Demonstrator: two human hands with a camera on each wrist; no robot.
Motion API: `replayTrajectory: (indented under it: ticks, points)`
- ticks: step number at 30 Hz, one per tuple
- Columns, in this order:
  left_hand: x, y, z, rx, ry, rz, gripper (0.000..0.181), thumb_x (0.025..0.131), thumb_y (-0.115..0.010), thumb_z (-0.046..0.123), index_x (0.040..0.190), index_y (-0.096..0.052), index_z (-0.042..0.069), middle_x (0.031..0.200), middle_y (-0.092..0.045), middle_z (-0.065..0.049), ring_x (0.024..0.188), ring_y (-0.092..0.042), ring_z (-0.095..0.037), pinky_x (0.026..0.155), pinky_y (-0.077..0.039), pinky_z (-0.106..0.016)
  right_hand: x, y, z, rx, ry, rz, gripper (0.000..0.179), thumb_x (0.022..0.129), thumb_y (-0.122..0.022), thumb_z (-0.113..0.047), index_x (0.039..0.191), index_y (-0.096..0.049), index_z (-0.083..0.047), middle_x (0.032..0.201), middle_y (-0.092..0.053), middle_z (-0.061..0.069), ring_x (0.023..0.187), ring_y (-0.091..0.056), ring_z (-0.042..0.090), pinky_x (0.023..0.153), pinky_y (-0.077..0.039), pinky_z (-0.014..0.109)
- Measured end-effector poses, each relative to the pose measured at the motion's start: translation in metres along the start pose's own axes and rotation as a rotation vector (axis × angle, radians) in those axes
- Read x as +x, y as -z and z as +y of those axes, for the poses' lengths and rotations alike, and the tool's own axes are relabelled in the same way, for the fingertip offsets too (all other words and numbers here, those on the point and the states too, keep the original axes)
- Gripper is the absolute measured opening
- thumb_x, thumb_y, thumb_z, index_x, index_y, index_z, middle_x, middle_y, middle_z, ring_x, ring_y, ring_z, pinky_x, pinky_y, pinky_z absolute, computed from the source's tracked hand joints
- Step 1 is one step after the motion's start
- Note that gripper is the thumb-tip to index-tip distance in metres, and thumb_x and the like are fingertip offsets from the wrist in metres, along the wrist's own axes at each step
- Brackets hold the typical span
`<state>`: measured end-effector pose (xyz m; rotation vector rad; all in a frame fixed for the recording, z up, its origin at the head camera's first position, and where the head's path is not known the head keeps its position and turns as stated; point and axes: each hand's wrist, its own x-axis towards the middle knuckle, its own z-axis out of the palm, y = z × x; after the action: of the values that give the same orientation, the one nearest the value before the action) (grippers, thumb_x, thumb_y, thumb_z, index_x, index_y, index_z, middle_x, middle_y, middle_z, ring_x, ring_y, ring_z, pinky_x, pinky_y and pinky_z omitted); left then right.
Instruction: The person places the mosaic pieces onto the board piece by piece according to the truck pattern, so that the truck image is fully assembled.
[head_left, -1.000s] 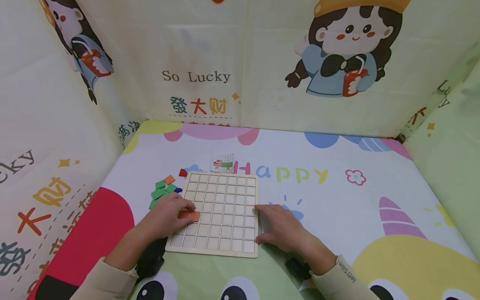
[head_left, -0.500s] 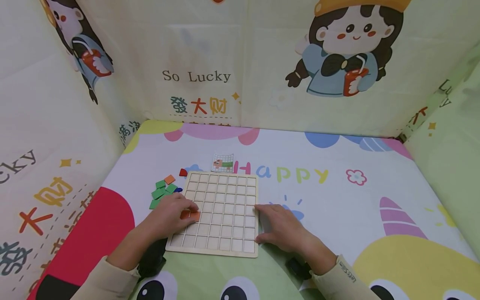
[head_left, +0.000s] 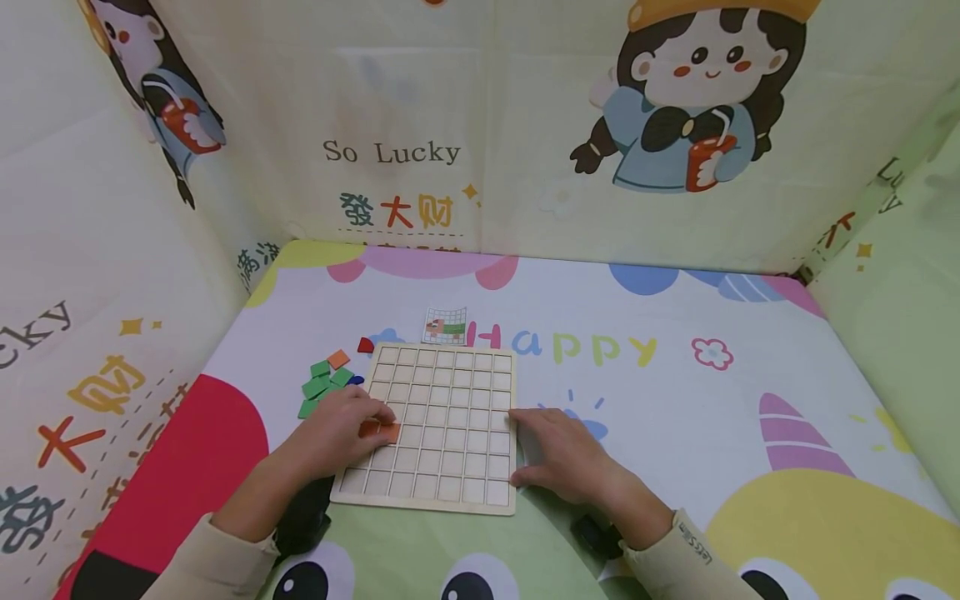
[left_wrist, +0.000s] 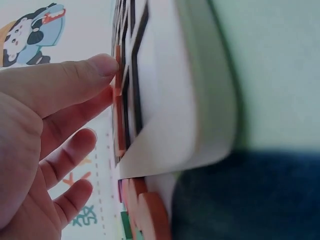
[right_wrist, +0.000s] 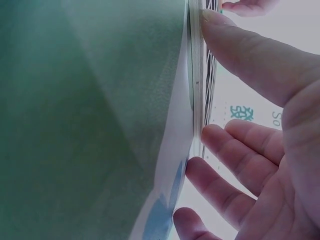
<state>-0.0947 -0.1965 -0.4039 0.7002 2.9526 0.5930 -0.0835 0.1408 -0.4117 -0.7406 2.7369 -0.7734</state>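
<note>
A pale wooden grid board lies flat on the printed cloth. My left hand is over its left side, thumb and index finger pinching at an orange tile in the grid. In the left wrist view, two orange tiles sit end to end along the board's face, with the thumb tip at the upper one; the other fingers are spread loosely. My right hand rests against the right edge, thumb and fingertips touching the rim. The right wrist view shows its thumb at the board's side.
Left of the board lie several green tiles, an orange tile, a red piece and a blue piece. A small picture card is behind it. More orange pieces show in the left wrist view. Cloth walls surround the table.
My left fingertips have shifted slightly right over the orange tiles. The right hand and the board have stayed in place.
</note>
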Motion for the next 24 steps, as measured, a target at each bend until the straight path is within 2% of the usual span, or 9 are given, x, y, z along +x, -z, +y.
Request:
replayTrajectory:
  ticks: [5,10,17,24]
  points:
    - [0.001,0.01,-0.001,-0.052,0.086,-0.039,0.029,0.08,-0.085,0.021,0.107,-0.076,0.014,0.099,-0.063,-0.002,0.099,-0.054,-0.024,0.067,-0.054,-0.028,0.0,0.0,-0.001,-0.003,-0.003,-0.004,0.077,0.075,-0.088,-0.029,0.139,-0.054,-0.003,0.134,-0.06,0.012,0.123,-0.053,0.036,0.099,-0.041,0.056]
    - [0.005,0.023,-0.013,-0.105,0.179,-0.019,0.032,0.083,-0.082,0.017,0.112,-0.074,0.009,0.107,-0.063,-0.01,0.103,-0.054,-0.03,0.066,-0.057,-0.032,0.0,0.001,-0.002,-0.005,-0.008,-0.014,0.077,0.075,-0.088,-0.029,0.139,-0.053,-0.003,0.135,-0.059,0.012,0.123,-0.052,0.035,0.1,-0.041,0.056]
    - [0.015,0.04,-0.036,-0.112,0.207,0.006,0.033,0.086,-0.079,0.016,0.116,-0.071,0.004,0.115,-0.061,-0.019,0.113,-0.05,-0.041,0.073,-0.059,-0.045,-0.001,0.002,-0.002,0.001,-0.005,-0.009,0.077,0.075,-0.087,-0.029,0.139,-0.054,-0.003,0.135,-0.059,0.012,0.124,-0.052,0.035,0.1,-0.041,0.055]
    - [0.023,0.047,-0.058,-0.108,0.293,0.015,0.043,0.088,-0.078,0.017,0.126,-0.066,0.003,0.123,-0.056,-0.025,0.12,-0.045,-0.047,0.074,-0.059,-0.049,-0.001,0.001,-0.001,-0.002,0.002,0.0,0.077,0.074,-0.088,-0.029,0.139,-0.054,-0.004,0.135,-0.059,0.012,0.124,-0.052,0.035,0.1,-0.041,0.055]
